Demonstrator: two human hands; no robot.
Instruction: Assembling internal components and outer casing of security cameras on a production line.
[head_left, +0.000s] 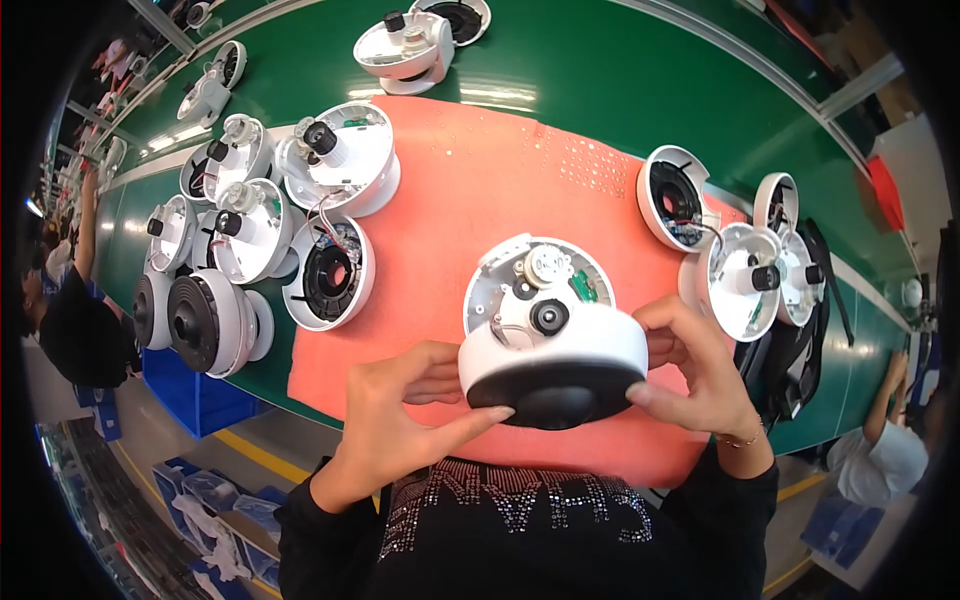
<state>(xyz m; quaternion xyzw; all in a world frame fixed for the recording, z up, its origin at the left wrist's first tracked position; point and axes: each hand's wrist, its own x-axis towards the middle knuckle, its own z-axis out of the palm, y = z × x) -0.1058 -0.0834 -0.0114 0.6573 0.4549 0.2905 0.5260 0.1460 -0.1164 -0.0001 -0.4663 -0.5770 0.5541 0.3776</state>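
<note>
In front of me, my left hand (405, 400) and my right hand (695, 375) grip opposite sides of a rounded white camera cover with a black domed face (555, 395). Both thumbs press on the black face's edge, while the other fingers reach behind the shell. Just beyond the cover is an open white camera housing (483, 290) holding a lens (549, 317), a small round motor (546, 266) and a green circuit board. The cover hides the housing's near part, so I cannot tell whether the two are joined.
A pink mat (450, 190) lies on the green bench (600, 70), with small screws in rows at its far right. Several opened white camera units (250, 235) crowd the left; more stand right (742, 285), beside a black bag (795, 370). Below left is a blue bin (200, 395). Other people sit at both sides.
</note>
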